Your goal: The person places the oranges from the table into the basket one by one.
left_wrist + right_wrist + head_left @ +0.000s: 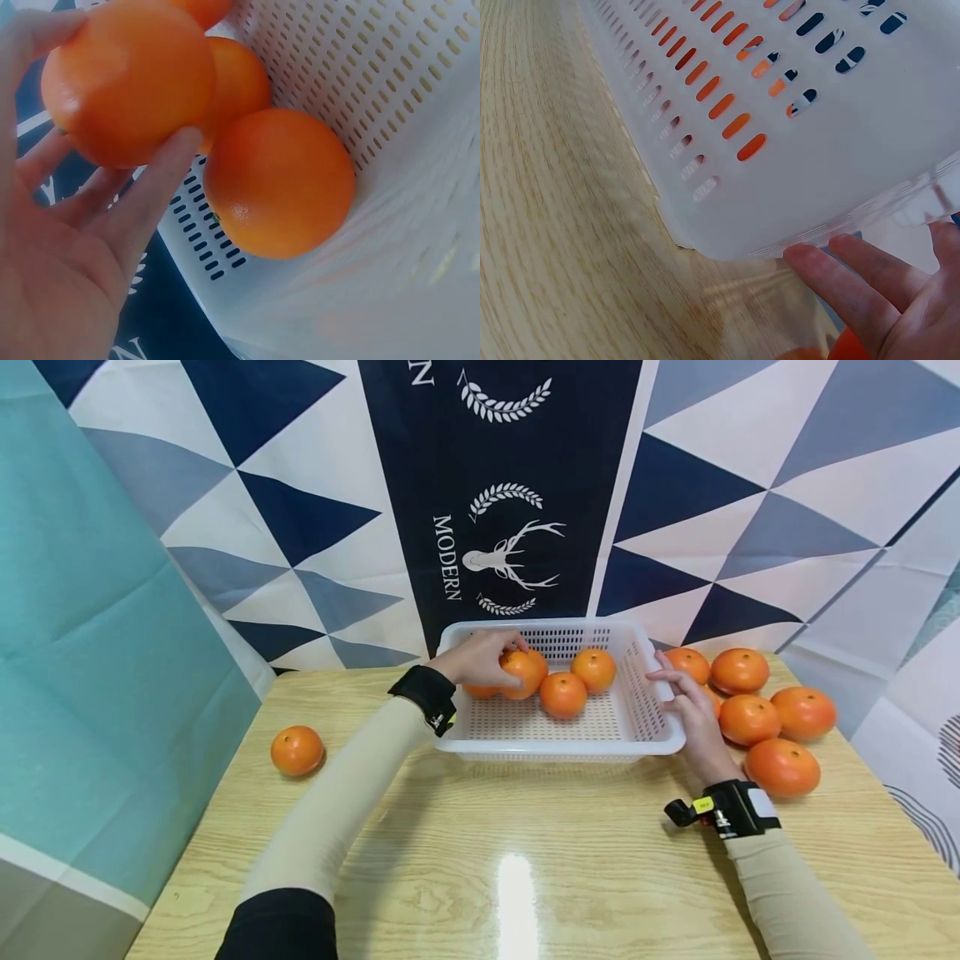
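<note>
In the head view, my left hand (480,658) reaches into a white perforated plastic basket (558,747) and grips an orange (525,672). The left wrist view shows this orange (131,82) between the thumb and fingers, above other oranges. Beside it in the basket lie an orange (563,695) near the middle and another orange (595,670) toward the right. At the basket's right end, my right hand (693,718) touches the rim with extended fingers. Those fingertips (802,255) rest against the outside of the basket in the right wrist view.
Several oranges (750,720) are grouped on the table right of the basket, close to my right hand. A single orange (297,751) sits on the wooden table (450,843) at the left. Patterned cloth (315,510) hangs just behind the basket.
</note>
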The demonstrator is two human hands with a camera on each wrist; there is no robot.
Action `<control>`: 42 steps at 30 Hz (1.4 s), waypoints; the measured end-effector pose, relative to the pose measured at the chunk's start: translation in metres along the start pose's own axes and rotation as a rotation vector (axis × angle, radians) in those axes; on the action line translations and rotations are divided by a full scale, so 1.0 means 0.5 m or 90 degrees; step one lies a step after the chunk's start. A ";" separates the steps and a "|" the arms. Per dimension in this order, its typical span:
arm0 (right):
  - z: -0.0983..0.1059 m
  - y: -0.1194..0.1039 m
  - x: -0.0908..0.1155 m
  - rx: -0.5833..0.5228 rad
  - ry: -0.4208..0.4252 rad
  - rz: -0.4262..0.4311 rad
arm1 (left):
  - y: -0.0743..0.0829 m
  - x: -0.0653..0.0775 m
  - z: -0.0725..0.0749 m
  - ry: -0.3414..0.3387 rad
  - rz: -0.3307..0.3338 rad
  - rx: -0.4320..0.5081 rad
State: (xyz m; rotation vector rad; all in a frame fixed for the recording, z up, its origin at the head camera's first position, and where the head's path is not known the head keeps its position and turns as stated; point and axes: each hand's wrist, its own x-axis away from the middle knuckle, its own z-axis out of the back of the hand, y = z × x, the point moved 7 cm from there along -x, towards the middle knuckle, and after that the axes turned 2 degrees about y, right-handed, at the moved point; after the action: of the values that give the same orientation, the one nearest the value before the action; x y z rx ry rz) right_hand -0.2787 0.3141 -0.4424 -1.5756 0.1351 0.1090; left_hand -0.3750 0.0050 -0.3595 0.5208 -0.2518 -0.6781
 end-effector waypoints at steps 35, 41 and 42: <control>0.000 0.000 -0.001 -0.001 -0.007 -0.003 | 0.015 0.001 -0.058 -0.114 0.038 -0.196; 0.000 0.000 0.000 -0.009 -0.002 0.007 | 0.010 -0.009 -0.072 -0.134 0.026 -0.228; -0.001 0.000 0.000 -0.010 -0.003 0.009 | -0.012 -0.026 -0.082 -0.133 0.022 -0.221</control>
State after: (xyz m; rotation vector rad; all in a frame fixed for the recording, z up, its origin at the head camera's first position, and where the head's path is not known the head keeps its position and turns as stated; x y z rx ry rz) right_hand -0.2786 0.3138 -0.4423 -1.5907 0.1420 0.1245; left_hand -0.3723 0.0248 -0.3979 0.1130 -0.3298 -0.7253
